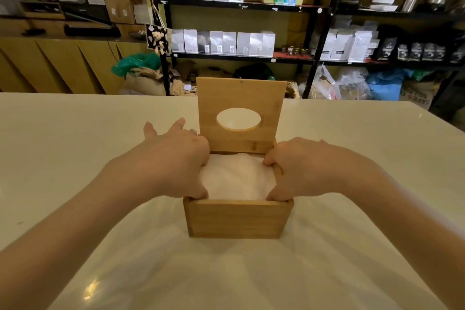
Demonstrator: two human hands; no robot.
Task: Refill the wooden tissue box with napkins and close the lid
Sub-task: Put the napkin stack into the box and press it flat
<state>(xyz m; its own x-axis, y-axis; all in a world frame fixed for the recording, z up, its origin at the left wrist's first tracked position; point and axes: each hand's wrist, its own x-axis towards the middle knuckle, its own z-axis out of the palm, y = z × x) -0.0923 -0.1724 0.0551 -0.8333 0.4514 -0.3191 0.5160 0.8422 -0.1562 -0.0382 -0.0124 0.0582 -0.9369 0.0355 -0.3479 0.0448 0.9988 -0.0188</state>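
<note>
Both hands curl into the wooden tissue box (236,218) mid-table (75,133): left hand (176,166) and right hand (299,168) pressing the napkins (236,178) between them, lid (240,113) upright behind.

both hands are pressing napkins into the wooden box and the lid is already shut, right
Not quite: the lid is open, standing upright behind the box, as the head view shows. The left hand and right hand are indeed pressing the napkins into it.

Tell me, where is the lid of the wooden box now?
In the head view the lid stands open and upright at the far edge of the wooden box, centre of the table, behind the napkins and both hands.
</note>
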